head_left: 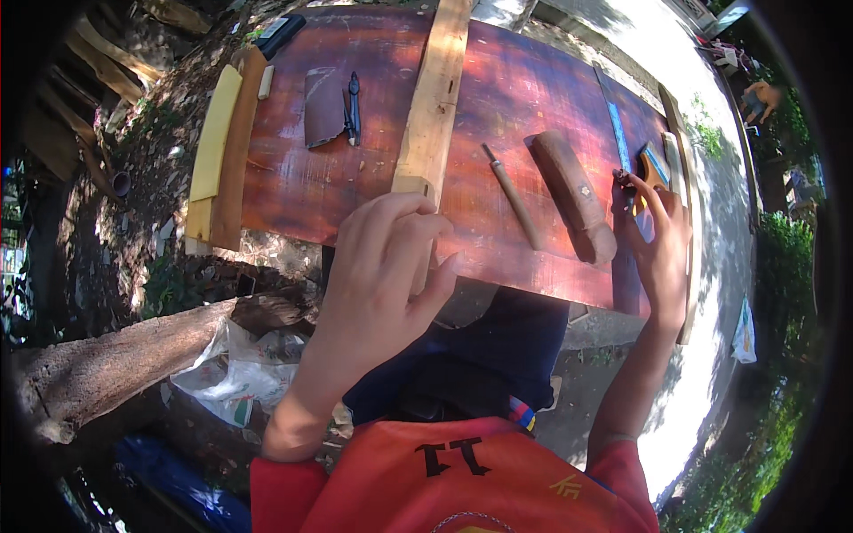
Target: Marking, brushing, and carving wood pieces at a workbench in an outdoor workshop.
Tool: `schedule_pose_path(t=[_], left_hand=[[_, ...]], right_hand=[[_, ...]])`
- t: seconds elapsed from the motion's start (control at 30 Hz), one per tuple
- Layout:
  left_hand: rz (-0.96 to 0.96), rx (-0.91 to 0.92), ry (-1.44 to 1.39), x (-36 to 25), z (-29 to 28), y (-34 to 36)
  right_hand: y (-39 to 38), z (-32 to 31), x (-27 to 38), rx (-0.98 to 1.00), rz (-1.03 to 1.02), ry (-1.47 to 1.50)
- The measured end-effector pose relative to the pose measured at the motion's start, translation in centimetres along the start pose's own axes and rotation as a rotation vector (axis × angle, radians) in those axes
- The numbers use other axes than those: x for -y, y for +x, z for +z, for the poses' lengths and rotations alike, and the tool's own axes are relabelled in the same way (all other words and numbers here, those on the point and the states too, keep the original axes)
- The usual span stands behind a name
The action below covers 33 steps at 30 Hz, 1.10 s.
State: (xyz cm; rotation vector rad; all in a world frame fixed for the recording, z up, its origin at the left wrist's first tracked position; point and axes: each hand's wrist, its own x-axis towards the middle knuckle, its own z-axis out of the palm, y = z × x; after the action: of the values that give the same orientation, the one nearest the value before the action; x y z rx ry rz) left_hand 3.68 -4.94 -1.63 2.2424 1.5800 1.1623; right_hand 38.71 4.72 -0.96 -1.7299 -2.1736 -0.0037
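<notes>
A long pale wooden plank runs across the reddish-brown tabletop toward me. My left hand is curled over its near end, the thumb standing out to the right. The hand hides part of that end. At the table's right side, my right hand has its fingertips closed around a small dark thing, too small and covered to name. Something yellow shows beneath those fingers. Beside this hand lie a blue straight strip and a thick, rounded wooden mallet-like piece. A thin-tipped tool with a wooden handle lies left of it.
Left of the plank are a brown sandpaper-like sheet and a dark compass-like tool. Yellowish boards line the table's left edge, with a black box-shaped thing behind. A log and a white plastic bag lie lower left.
</notes>
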Motion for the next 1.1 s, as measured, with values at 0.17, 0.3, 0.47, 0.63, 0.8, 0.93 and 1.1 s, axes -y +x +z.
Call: schedule_pose_path(t=[0.17, 0.3, 0.47, 0.63, 0.8, 0.93, 1.1], left_hand=[[-0.226, -0.123, 0.022, 0.0, 0.4, -4.7], [-0.193, -0.126, 0.009, -0.5, 1.8, -5.3], [-0.193, -0.138, 0.082, -1.3, 4.5, -6.3], [-0.154, -0.157, 0.097, -3.0, 6.3, -5.8], [-0.152, -0.145, 0.050, -3.3, 6.7, -5.5], [-0.121, -0.167, 0.037, -3.4, 7.0, -5.2], [-0.109, -0.141, 0.042, -3.6, 7.8, -5.1]], right_hand=[[1.8, -1.1, 0.6, -0.067, -0.195, -0.249], [2.8, -4.7, 2.5, -0.334, -0.200, -0.237], [3.3, -5.2, 9.7, -0.479, -0.439, 0.184], [4.2, -5.4, 14.3, -0.391, -0.667, 0.230], [4.5, -4.0, 16.9, -0.291, -0.719, 0.324], [4.6, -3.5, 18.0, -0.240, -0.739, 0.349], [4.6, -3.4, 18.2, -0.226, -0.724, 0.319]])
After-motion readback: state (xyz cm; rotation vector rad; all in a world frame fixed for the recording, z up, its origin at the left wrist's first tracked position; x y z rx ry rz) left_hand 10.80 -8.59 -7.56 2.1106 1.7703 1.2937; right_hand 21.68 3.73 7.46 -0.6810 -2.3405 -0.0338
